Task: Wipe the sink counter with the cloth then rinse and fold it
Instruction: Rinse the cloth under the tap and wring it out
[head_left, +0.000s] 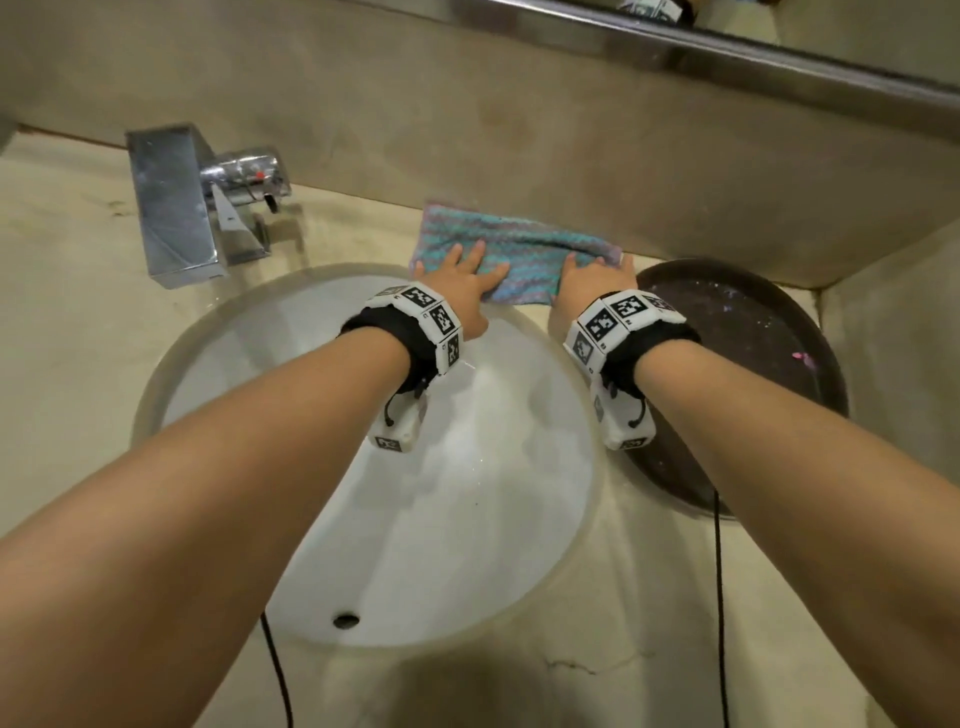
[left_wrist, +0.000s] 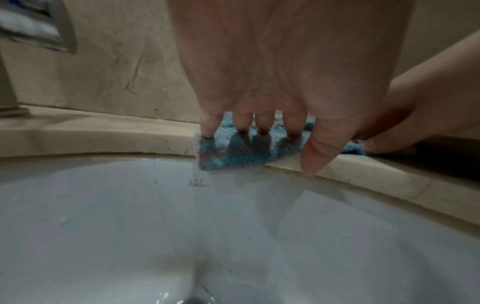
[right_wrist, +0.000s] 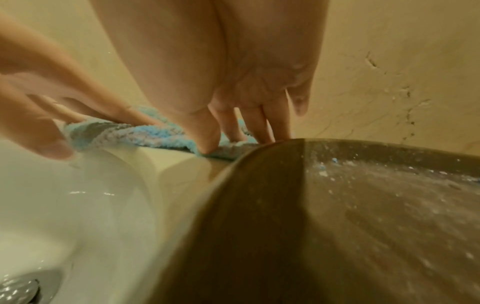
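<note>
A teal and purple striped cloth (head_left: 519, 244) lies folded into a long strip on the beige counter (head_left: 62, 364), behind the white sink basin (head_left: 415, 493) and against the back wall. My left hand (head_left: 467, 275) lies flat on its left part with fingers spread. In the left wrist view the left hand (left_wrist: 262, 127) has straight fingers on the cloth (left_wrist: 233, 158), whose near corner hangs over the sink rim. My right hand (head_left: 597, 275) presses the right end. In the right wrist view the right hand (right_wrist: 233, 123) has straight fingers and its thumb on the cloth (right_wrist: 145, 133).
A chrome faucet (head_left: 208, 202) stands at the back left of the basin. A dark round tray (head_left: 753, 364) with speckles sits right of the sink, touching the cloth's right end. The back wall rises just behind the cloth. Black cables hang from both wrists.
</note>
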